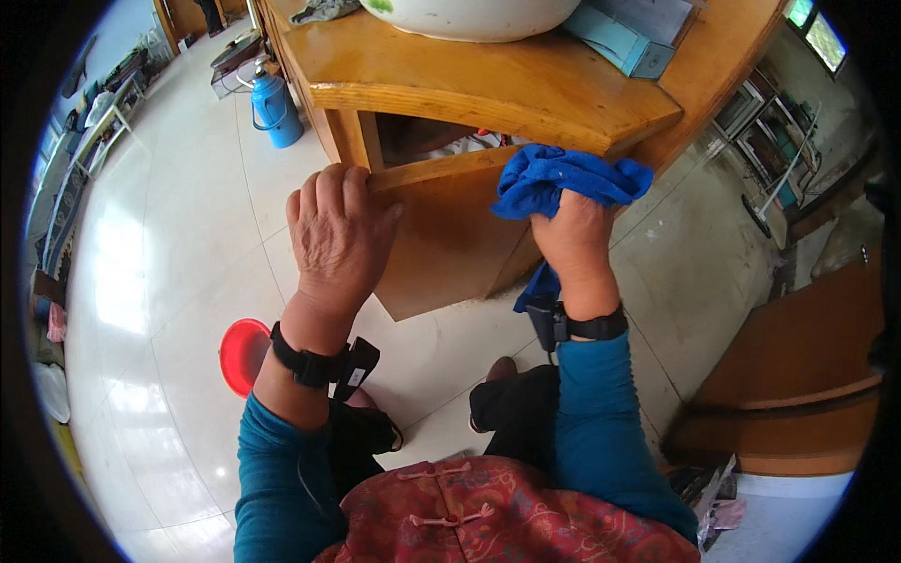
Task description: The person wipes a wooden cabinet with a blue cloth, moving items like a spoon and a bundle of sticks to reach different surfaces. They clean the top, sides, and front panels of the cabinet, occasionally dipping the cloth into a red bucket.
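Note:
A wooden cabinet (493, 77) with a curved top stands before me. Below the top, its front panel (443, 239) leaves a gap through which pale cloth and something red (486, 131) show. I cannot tell whether the panel belongs to a drawer or a door. My left hand (338, 236) grips the panel's upper left corner, fingers bent over the edge. Bunched in my right hand (578, 229) is a blue cloth (570, 176), pressed near the right end of the panel's top edge; a loose end hangs below the wrist. The right fingertips are hidden by the cloth.
On the cabinet top are a white basin (471, 17), a light-blue box (619, 42) and a grey rag (324, 10). A blue thermos flask (274, 105) and a red basin (243, 355) stand on the tiled floor. Brown wooden furniture (788, 373) is at right.

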### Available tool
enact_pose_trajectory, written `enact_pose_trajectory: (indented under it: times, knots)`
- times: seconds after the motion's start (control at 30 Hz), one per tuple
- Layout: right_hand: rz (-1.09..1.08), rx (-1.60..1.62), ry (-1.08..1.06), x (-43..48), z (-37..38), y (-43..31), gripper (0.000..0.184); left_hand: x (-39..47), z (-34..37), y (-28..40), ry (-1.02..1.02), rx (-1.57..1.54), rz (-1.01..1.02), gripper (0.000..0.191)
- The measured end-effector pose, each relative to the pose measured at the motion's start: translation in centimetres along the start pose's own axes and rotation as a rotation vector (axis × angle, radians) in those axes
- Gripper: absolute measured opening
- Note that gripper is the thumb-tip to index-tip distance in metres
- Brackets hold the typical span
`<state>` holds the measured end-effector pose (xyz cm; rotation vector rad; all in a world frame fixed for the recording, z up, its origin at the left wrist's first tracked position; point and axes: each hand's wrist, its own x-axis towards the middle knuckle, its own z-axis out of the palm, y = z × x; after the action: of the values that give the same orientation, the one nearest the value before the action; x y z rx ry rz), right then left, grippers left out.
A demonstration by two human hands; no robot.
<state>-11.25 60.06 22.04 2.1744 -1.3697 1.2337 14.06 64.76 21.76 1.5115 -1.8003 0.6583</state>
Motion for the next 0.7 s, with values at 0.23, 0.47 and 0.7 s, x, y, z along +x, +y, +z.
enact_pose_trajectory:
  times: [0.23, 0.47, 0.7]
  knots:
    - [-0.123, 0.171, -0.115, -0.3, -0.2, 2.5, 0.038, 0.2, 0.4, 0.1, -0.036, -0.007, -0.052, 0.051]
    - [-0.119, 0.508, -0.249, -3.3, -1.3, -0.3, 0.032, 1.0, 0.8, -0.4, -0.014, 0.012, -0.003, 0.050]
    - [0.221, 0.813, -0.235, -10.1, 0.2, -2.3, 0.034, 1.9, 2.2, -1.5, -0.024, 0.034, 0.002, 0.047]
